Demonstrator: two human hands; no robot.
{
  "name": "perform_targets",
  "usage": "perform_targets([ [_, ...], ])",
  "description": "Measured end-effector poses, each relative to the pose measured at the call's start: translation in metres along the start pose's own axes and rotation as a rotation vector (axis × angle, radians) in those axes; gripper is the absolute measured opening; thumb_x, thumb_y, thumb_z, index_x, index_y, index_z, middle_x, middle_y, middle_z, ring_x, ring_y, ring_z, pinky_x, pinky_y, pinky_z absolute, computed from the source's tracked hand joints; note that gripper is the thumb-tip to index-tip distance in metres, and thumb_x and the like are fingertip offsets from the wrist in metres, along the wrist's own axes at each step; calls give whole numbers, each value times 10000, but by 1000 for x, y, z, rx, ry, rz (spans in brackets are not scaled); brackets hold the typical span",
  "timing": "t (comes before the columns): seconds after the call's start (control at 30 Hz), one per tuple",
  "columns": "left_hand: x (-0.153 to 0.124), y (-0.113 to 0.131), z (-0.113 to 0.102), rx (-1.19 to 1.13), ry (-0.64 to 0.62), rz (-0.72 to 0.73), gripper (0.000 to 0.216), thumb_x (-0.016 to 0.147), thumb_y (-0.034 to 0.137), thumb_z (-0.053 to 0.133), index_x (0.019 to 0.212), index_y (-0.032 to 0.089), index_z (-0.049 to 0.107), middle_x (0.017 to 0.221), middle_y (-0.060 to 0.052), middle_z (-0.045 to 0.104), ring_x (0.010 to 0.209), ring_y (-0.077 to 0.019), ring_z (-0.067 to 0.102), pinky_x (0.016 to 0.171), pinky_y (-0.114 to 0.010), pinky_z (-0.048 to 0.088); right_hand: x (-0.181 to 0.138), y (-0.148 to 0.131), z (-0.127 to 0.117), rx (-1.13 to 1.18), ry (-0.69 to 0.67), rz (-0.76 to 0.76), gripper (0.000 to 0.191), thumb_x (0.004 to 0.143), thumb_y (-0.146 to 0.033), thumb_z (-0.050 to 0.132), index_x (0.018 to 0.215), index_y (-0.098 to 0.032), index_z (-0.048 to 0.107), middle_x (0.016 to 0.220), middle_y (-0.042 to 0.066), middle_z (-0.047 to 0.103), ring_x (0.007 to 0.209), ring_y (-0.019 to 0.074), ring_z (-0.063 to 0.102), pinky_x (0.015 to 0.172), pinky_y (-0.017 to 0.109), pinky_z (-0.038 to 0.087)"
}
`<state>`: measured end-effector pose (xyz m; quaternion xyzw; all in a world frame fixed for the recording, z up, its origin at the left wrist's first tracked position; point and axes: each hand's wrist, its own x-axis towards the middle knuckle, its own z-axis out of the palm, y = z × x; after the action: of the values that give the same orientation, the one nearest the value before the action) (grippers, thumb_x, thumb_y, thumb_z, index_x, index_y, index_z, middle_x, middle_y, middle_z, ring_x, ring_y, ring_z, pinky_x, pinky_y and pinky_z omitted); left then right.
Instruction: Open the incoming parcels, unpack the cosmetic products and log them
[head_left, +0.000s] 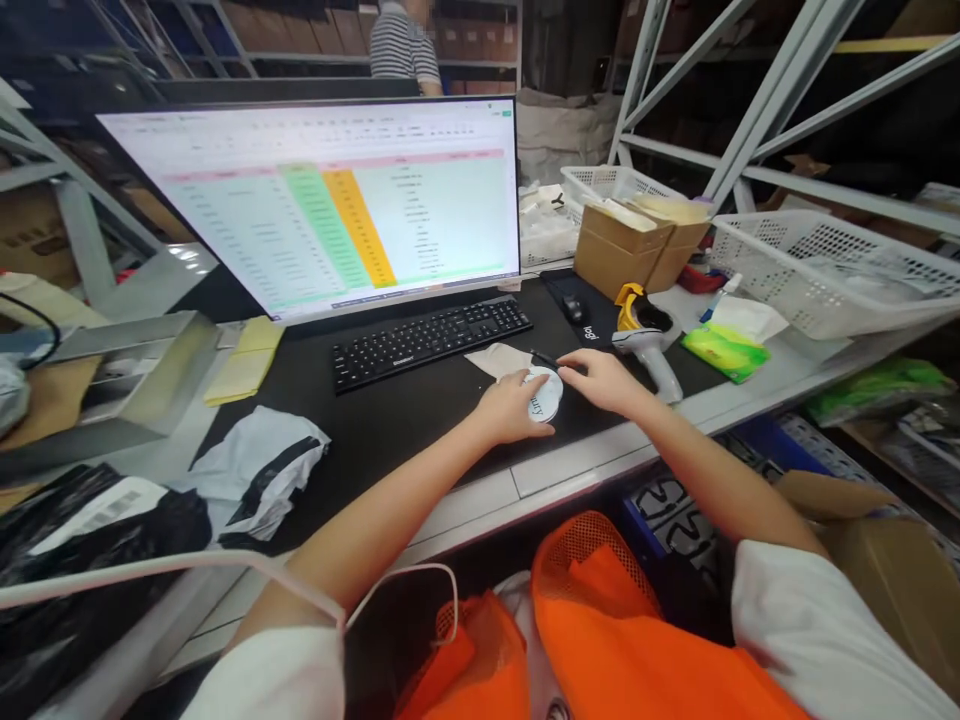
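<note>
Near the desk's front edge, my left hand (514, 410) grips a round, flat white piece (547, 396) with dark lettering on its face. Thumb and fingers lie around its left side. My right hand (598, 381) is close on the other side, its fingertips pinched at the end of a thin black pen-like thing (543, 358). A beige paper piece (498, 359) lies flat just beyond the round piece, partly under the black thing. The right palm is turned away from view.
A black keyboard (435, 340) stands below a large monitor (450, 200). To the right are a mouse (574, 308), a barcode scanner (651, 355), a green tissue pack (726, 350), cardboard boxes (619, 248) and a white basket (832, 290). Plastic mailers (259, 465) lie left. A person (405, 45) stands behind.
</note>
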<state>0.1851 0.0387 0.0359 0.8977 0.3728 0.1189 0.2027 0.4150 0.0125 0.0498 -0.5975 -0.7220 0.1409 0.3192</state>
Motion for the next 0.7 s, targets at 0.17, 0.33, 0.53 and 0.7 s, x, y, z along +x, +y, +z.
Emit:
perform_targets([
  [0.17,-10,-30,-5,-652,427,-219,811,761,480,790,1464,144,569,1435,-182,599,1322,-364,558,1128,-479,471,31,-37,36,223,170,-98,339,1004,-393,562,1159,-168,763,1184,129,751,1128,287,699,1032,447,562],
  [0.33,-56,-61,-23,-1415,340,-294,686,764,644,747,1231,145,690,1177,-142,729,1027,-278,673,844,-362,571,37,-86,83,346,109,-418,556,1048,-541,501,1487,-211,587,1567,133,530,1464,296,478,1231,506,405],
  [0.53,-78,-66,-13,-1664,703,-416,475,780,518,775,1090,178,655,1063,-63,733,1025,-209,689,916,-321,566,13,-122,135,435,123,-549,383,1092,-327,430,1403,-232,632,1451,133,631,1368,290,577,1178,537,470],
  [0.7,-84,-44,-13,-1949,428,-548,552,1004,612,394,1101,146,671,1116,-142,745,1141,-277,701,1021,-384,557,-14,-126,154,176,184,-605,300,1015,-343,590,1308,-284,619,1391,159,632,1354,400,558,1126,675,429],
])
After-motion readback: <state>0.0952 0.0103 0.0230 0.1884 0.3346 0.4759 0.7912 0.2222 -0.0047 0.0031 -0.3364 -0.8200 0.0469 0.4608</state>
